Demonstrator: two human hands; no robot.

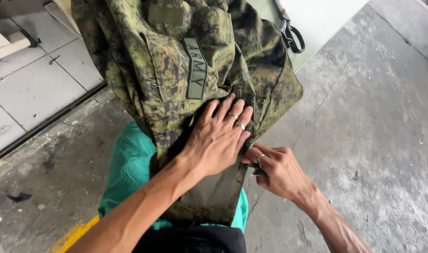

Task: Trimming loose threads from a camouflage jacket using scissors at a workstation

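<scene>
1. Right now, a camouflage jacket (176,61) is laid over a teal cloth (127,168) on what seems to be the person's lap, above the grey concrete floor (373,117).
2. The left hand (218,138) is pressed flat on the jacket, near its lower middle. Its fingers are spread wide, so this grip is released and nothing is clasped. Two rings (236,120) are worn on it.
3. The right hand (279,171) is kept at the right edge of the jacket, just beside the left hand. Its fingers are curled in, and the cloth edge seems to be pinched there. A small thing may be held too, but it is too hidden to be told.
4. The jacket's long side is run from the lap up and away toward the top of the view. So most of the jacket is found ahead of both hands. The left hand is nearer its middle; the right hand is nearer its edge.
5. A grey name strip (195,68) is sewn on the chest. Black scissors (291,33) are seen on a white surface (326,14) at the top right.
</scene>
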